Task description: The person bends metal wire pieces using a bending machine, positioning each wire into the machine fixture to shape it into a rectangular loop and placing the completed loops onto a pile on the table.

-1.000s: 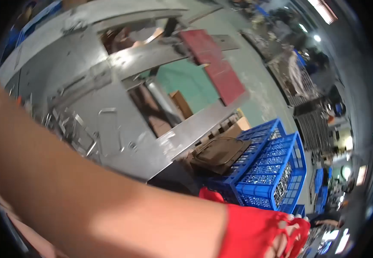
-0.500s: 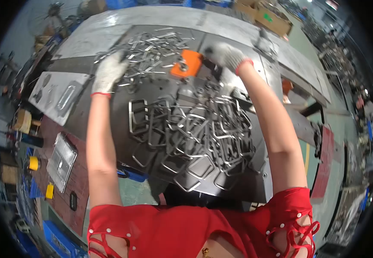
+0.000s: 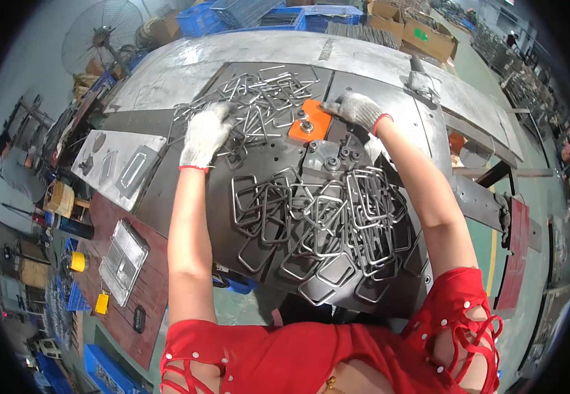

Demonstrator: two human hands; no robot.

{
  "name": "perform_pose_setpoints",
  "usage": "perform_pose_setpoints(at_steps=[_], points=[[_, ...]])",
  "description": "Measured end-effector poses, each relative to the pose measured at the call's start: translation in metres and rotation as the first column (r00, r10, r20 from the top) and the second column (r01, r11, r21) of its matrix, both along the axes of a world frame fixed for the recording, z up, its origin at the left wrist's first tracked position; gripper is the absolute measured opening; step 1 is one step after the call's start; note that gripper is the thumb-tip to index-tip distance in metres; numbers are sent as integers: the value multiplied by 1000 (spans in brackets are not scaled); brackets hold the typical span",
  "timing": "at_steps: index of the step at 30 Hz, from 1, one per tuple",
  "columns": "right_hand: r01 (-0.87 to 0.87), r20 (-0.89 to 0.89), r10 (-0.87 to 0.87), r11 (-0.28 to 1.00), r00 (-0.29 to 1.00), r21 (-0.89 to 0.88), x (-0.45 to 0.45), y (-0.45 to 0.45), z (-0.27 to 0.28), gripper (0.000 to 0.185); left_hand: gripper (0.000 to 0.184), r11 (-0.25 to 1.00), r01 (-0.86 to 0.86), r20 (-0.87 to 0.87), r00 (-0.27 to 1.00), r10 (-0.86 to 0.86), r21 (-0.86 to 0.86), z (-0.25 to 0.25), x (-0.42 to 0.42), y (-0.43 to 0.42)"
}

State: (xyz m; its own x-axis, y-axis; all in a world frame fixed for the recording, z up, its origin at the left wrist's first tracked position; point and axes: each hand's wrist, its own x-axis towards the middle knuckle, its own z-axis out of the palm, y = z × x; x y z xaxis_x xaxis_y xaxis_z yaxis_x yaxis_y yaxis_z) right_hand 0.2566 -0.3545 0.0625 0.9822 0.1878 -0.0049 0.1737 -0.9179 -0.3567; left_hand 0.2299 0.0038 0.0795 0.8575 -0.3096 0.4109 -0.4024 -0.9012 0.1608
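Note:
My left hand (image 3: 207, 134), in a white knit glove with a red cuff, is at the left edge of a loose pile of bent metal rods (image 3: 268, 92). Its fingers curl in among the rods; what they grip is hidden. My right hand (image 3: 357, 110), gloved the same way, has its fingertips at the right edge of an orange block (image 3: 312, 121) with round metal pins on it. Those fingers are bent together, and anything between them cannot be made out. Closer to my body lies a heap of rectangular bent-wire frames (image 3: 331, 226).
A metal fixture plate with bolts (image 3: 328, 161) sits just below the orange block. On the left are a grey plate (image 3: 117, 164) and a clear plastic-looking tray (image 3: 125, 261). Blue crates (image 3: 249, 12) and cardboard boxes (image 3: 423, 36) stand behind the table (image 3: 357, 52).
The whole view has shifted, with the table now lower and further right. My left hand stays by the rod pile and its fingers look more curled. My right hand remains beside the orange block.

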Motion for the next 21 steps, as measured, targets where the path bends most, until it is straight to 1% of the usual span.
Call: perform_pose_setpoints(at_steps=[1, 3, 4, 5, 7, 8, 10, 11, 13, 14, 16, 17, 18, 19, 20, 21], points=[[36, -14, -36, 999, 999, -33, 0, 1, 0, 72, 31, 1000, 8, 17, 1000, -7, -23, -1, 3, 4], [71, -52, -61, 968, 997, 242, -2, 2, -2, 70, 33, 999, -1, -4, 1000, 1, -42, 8, -1, 2], [91, -72, -69, 922, 995, 377, -2, 2, -2, 70, 35, 999, -5, -15, 1000, 4, -49, 13, -4, 1], [149, -130, -107, 915, 986, 375, -5, 1, 10, 66, 37, 996, -23, -51, 999, 19, -87, 19, -4, 0], [10, 76, -26, 978, 997, 208, -28, 4, 36, 63, 41, 983, -72, -139, 989, 49, -169, 24, -10, -6], [-49, 177, 28, 993, 984, 112, -41, 7, 50, 61, 45, 956, -98, -202, 978, 42, -275, 29, -14, -10], [-49, 265, -25, 962, 964, 270, -74, 13, 80, 57, 44, 919, -103, -106, 992, 68, -381, 27, -11, -10], [-58, 311, -56, 937, 949, 346, -88, 18, 86, 55, 43, 900, -63, -63, 997, 40, -430, 25, -8, -8], [-93, 232, 12, 935, 973, 342, -104, 34, 82, 50, 42, 855, 27, 29, 999, -14, -517, 17, 0, -3], [-110, 189, 46, 933, 981, 343, -112, 41, 77, 48, 39, 880, 14, 66, 998, 20, -475, 13, 0, -6], [-357, 301, 277, 898, 912, 256, -117, 55, 45, 43, 36, 912, -8, 142, 987, 73, -410, 17, -13, -18], [-498, 552, 433, 867, 713, -37, -122, 66, 41, 37, 36, 949, -41, 192, 976, 105, -314, 16, -10, -19], [-283, 214, 268, 958, 939, 42, -132, 68, 45, 31, 31, 978, -14, 313, 946, 81, -209, 14, -10, -19], [-259, 306, 237, 965, 922, 34, -135, 70, 43, 30, 29, 994, -86, 349, 931, 104, -68, 14, -8, -18], [-235, 393, 206, 972, 896, 27, -137, 72, 45, 29, 26, 984, -164, 387, 914, 125, 69, 16, -7, -16], [-222, 364, 195, 974, 911, 33, -136, 70, 52, 30, 24, 976, -168, 377, 920, 104, 141, 18, -6, -14]])
